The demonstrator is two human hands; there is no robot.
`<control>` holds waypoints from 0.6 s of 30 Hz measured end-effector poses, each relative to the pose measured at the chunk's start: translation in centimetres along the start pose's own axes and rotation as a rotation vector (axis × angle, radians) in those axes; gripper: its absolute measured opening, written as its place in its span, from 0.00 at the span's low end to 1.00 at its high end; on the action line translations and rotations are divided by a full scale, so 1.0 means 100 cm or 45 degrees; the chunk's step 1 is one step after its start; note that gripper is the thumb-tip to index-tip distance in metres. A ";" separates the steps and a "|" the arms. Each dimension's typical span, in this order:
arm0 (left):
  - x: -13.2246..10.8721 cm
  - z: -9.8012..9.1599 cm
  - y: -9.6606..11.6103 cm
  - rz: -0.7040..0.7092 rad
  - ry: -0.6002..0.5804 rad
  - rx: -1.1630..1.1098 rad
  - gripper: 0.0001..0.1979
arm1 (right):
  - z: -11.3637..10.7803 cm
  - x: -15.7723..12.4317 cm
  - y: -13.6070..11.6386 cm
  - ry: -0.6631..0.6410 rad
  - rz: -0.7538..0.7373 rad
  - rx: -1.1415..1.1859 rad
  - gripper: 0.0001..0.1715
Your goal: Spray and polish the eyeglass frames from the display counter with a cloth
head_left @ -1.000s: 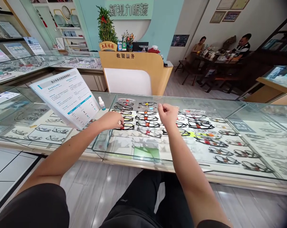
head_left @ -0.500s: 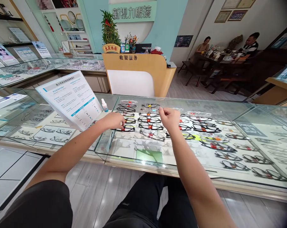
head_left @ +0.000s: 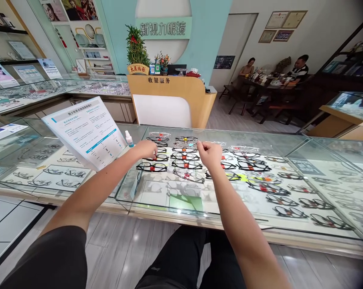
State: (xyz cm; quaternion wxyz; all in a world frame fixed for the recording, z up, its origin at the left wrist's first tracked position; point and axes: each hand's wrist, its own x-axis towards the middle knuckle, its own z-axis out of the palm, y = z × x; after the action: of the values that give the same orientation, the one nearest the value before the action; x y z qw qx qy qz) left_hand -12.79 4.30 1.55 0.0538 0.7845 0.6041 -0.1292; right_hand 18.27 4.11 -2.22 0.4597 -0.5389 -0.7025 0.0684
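Observation:
My left hand (head_left: 146,149) is over the leftmost column of eyeglasses on the glass counter. Its bent fingers close on the left end of a black pair of eyeglasses (head_left: 161,157), partly hidden by them. Just in front lies another black pair with a red tag (head_left: 152,166), uncovered. My right hand (head_left: 210,155) is closed, thumb side up, between the middle column and the frames farther right. Whatever its fingers hold, if anything, is hidden. Near its thumb lies a black pair with an orange tag (head_left: 185,149); below is a clear-rimmed pair (head_left: 187,175).
A printed sheet in a stand (head_left: 88,132) and a small white bottle (head_left: 128,138) stand left of my left hand. More eyeglasses (head_left: 289,212) lie at the right. Beyond the glass counter (head_left: 166,212) is a wooden cashier desk (head_left: 203,102); two people sit at a far table.
My left hand has shifted slightly away from me, off the front black eyeglasses to the pair behind. My right hand stays about in place. The view has tilted up a little.

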 end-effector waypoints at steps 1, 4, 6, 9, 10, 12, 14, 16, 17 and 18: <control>0.000 0.000 0.000 0.005 0.003 -0.014 0.12 | 0.000 0.000 0.001 0.012 0.007 0.015 0.30; -0.003 -0.002 -0.002 0.018 0.026 -0.062 0.11 | -0.001 0.001 0.002 0.070 0.033 0.058 0.31; -0.008 -0.007 -0.005 0.016 0.046 -0.096 0.10 | -0.002 0.001 0.003 0.090 0.081 0.067 0.31; -0.018 -0.020 -0.011 0.003 0.093 -0.137 0.10 | -0.004 0.001 0.002 0.082 0.168 0.105 0.32; -0.023 -0.026 -0.013 0.002 0.114 -0.164 0.10 | -0.004 0.001 0.001 0.073 0.187 0.134 0.32; -0.035 -0.039 -0.015 0.014 0.165 -0.302 0.12 | -0.005 0.000 0.000 0.049 0.214 0.194 0.33; -0.051 -0.053 -0.012 0.023 0.220 -0.559 0.15 | -0.004 0.000 -0.001 0.030 0.226 0.230 0.33; -0.070 -0.064 -0.008 0.061 0.281 -0.780 0.19 | -0.003 -0.001 -0.002 0.020 0.229 0.243 0.33; -0.079 -0.066 -0.005 0.074 0.309 -0.864 0.22 | -0.003 -0.001 -0.003 0.018 0.232 0.248 0.33; -0.089 -0.067 -0.004 0.062 0.330 -0.928 0.24 | -0.003 -0.001 -0.003 0.018 0.233 0.255 0.33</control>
State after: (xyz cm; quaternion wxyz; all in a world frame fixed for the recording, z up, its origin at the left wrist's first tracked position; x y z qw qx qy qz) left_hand -14.32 -2.27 10.41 0.2553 0.7379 0.5934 0.1954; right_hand 18.28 3.83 -1.92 0.5080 -0.5528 -0.6367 0.1760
